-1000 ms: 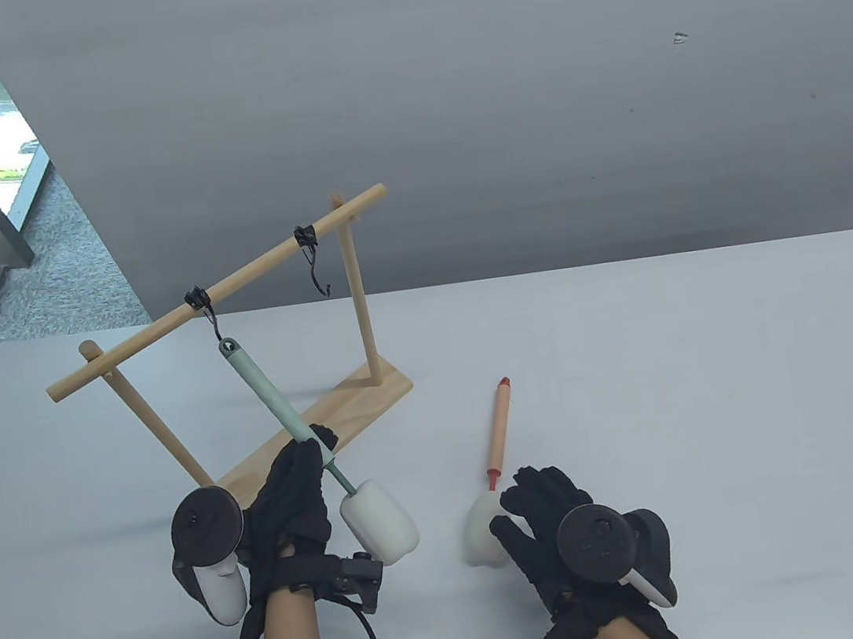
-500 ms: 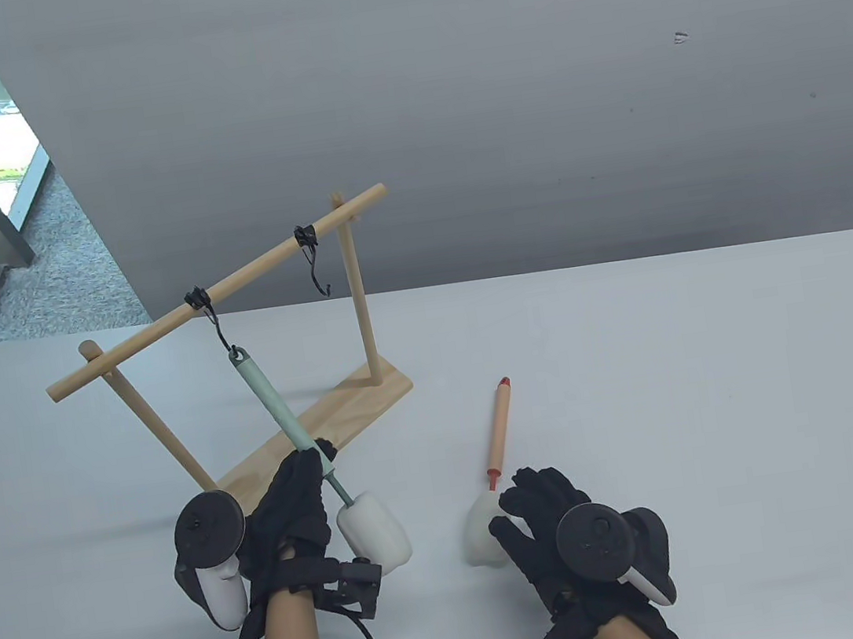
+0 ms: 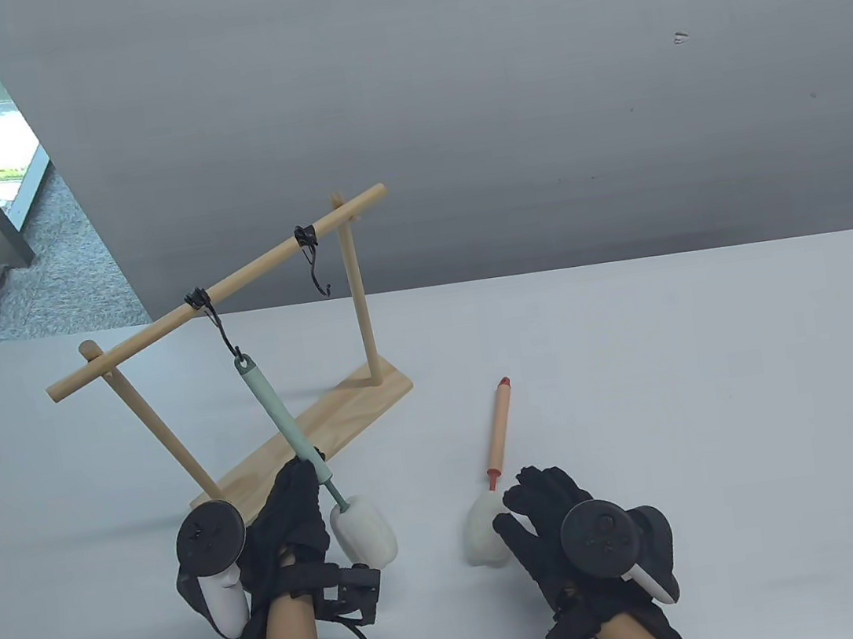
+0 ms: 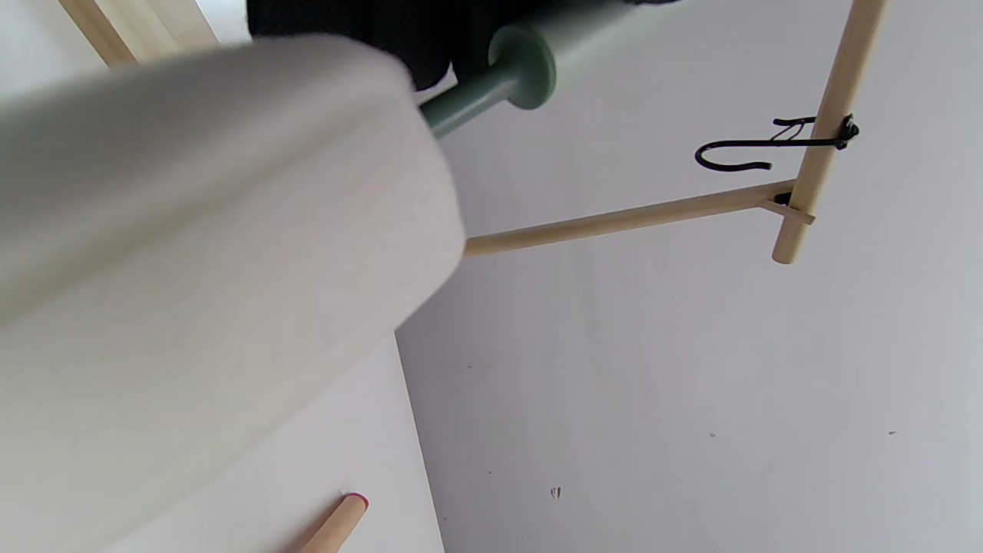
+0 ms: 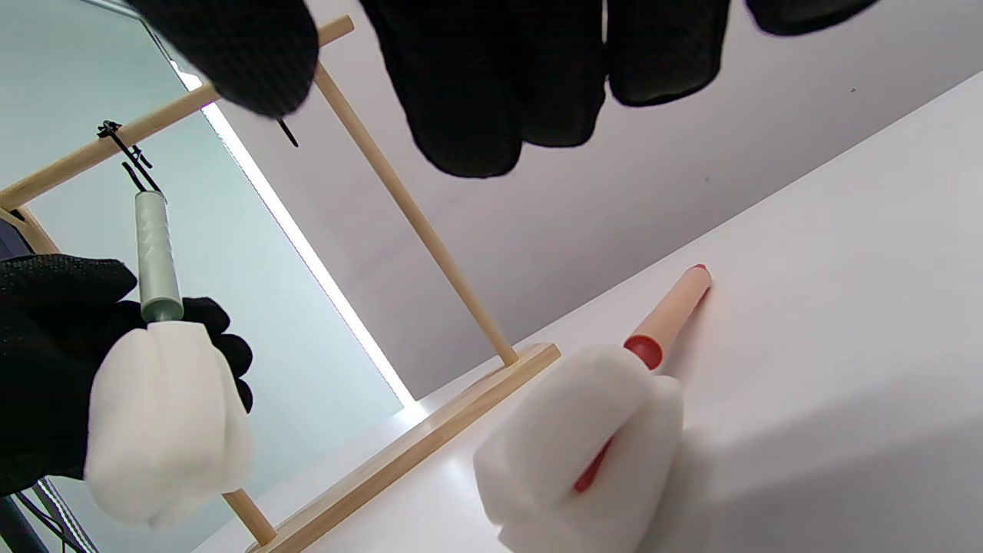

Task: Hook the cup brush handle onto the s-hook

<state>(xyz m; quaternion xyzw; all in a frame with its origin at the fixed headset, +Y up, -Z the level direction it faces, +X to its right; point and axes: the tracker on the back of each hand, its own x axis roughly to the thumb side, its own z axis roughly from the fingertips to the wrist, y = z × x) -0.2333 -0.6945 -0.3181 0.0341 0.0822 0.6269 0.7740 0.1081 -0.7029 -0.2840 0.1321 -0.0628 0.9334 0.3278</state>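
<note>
My left hand (image 3: 294,504) grips the lower end of a green cup brush handle (image 3: 282,419). Its white sponge head (image 3: 363,533) hangs below my fingers. The handle's top loop sits on the left black S-hook (image 3: 221,328) under the wooden rail (image 3: 216,289). The brush also shows in the right wrist view (image 5: 157,261). A second S-hook (image 3: 316,267) hangs empty to the right; it shows in the left wrist view (image 4: 737,150). My right hand (image 3: 547,501) hovers open over the sponge head (image 3: 482,535) of an orange-handled brush (image 3: 499,428) lying on the table.
The wooden rack's base board (image 3: 345,414) stands on the white table (image 3: 683,394) at the left. Two upright posts (image 3: 358,297) carry the rail. A grey wall rises behind the table and a window is at the far left.
My left hand has drawn the green brush down and toward me, so the handle hangs steeper from the left hook. My right hand has barely shifted.
</note>
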